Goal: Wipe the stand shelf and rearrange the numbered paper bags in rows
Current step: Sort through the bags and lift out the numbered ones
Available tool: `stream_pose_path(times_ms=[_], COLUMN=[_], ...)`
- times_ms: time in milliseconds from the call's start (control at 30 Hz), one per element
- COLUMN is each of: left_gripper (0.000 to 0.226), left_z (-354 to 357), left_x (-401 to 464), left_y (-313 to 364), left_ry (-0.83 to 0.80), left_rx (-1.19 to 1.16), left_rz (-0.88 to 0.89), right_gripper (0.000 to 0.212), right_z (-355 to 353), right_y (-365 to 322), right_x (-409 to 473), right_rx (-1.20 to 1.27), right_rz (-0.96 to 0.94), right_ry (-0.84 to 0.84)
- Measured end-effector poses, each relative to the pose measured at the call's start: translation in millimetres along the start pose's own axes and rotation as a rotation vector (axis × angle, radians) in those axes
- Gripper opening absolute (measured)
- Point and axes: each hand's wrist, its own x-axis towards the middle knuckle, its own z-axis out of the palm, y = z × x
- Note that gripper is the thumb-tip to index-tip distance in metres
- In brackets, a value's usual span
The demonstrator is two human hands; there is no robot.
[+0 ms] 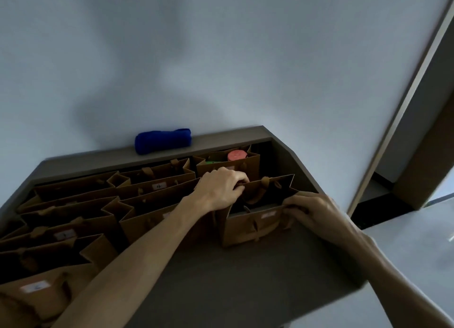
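Hands work one brown paper bag (255,225) near the shelf's (233,278) right edge: the left hand (218,189) pinches its far rim, the right hand (310,211) grips its near right corner. Other numbered bags (73,229) stand in rows to the left. A blue cloth (162,141) lies rolled on the back ledge.

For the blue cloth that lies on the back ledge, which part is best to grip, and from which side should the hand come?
Grip the blue cloth around its thick middle, coming from above and the front. It lies bunched in a roll lengthwise along the ledge, close to the wall, so the back is probably not reachable. Both hands are busy now on a paper bag.
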Motion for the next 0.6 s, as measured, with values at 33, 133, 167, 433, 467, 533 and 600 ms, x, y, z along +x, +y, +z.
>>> stream_pose_path(times_ms=[33, 133, 167, 433, 467, 533, 600], left_gripper=[0.020, 0.019, 0.020, 0.026, 0.026, 0.027, 0.027], left_z=[-2.7, -10.9, -13.1, -24.1, -25.0, -26.8, -28.8], left_x=[-3.7, -17.7, -22.4, -49.4, -52.4, -57.6, -61.6], left_y=[0.5, 1.8, 2.3, 0.5, -1.4, -5.3, -9.6], left_ry=[-0.020, -0.063, -0.072, -0.065, -0.064, -0.065, -0.060], left_rx=[-0.022, -0.070, -0.076, -0.155, -0.169, -0.188, -0.197], left_rz=[0.008, 0.036, 0.046, 0.078, 0.077, 0.067, 0.052], right_gripper=[0.028, 0.040, 0.044, 0.029, 0.028, 0.029, 0.025], right_z=[-4.8, -12.8, -14.2, -36.9, -38.7, -40.0, -38.4], right_y=[-1.8, -10.4, -14.0, -35.1, -37.9, -43.5, -50.0], right_x=[-2.8, -7.8, -7.7, 10.1, 12.3, 15.7, 19.8], right_rx=[0.013, 0.037, 0.033, -0.087, -0.091, -0.090, -0.055], right_rz=[-0.021, -0.091, -0.109, -0.191, -0.187, -0.185, -0.190], right_ry=[-0.021, -0.061, -0.073, -0.095, -0.117, -0.158, -0.188])
